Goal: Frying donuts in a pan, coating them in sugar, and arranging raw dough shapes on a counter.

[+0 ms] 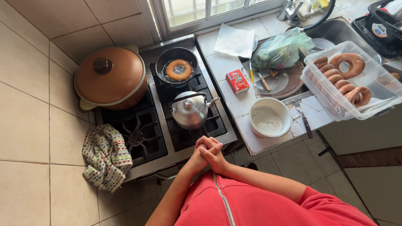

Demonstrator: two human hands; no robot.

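Overhead, from the head view, the left hand (204, 147) and the right hand (214, 157) are clasped together with fingers interlaced in front of a red zip top, holding nothing and resting just short of the stove's (167, 138) front edge. The nearest thing to them is the metal kettle (190, 111), on the front right burner. Behind it, a small black frying pan (176, 65) holds one ring doughnut (179, 69), browned on its upper face and sitting in oil.

As a judgement, the frying looks well along: a clear plastic tub (335, 98) on the tabletop (240, 104) to the right already holds a row of fried rings (346, 75), while a white bowl (270, 119) nearby looks almost scraped out, with only a pale residue inside. So the ring in the pan may be among the last, and it has yet to be lifted out and put in the tub with the others.

A large brown lidded pot (111, 77) stands on the back left burner, and a patterned cloth (106, 157) hangs over the stove's left front corner.

Several things cannot be settled. Whether a flame burns under the pan is not visible. The pot's contents are hidden by its lid, and a green plastic bag (281, 49) covers whatever lies beneath it. The sink and the dark rack at the top right are cut off by the frame edge, and the person's legs and feet are hidden below the top.
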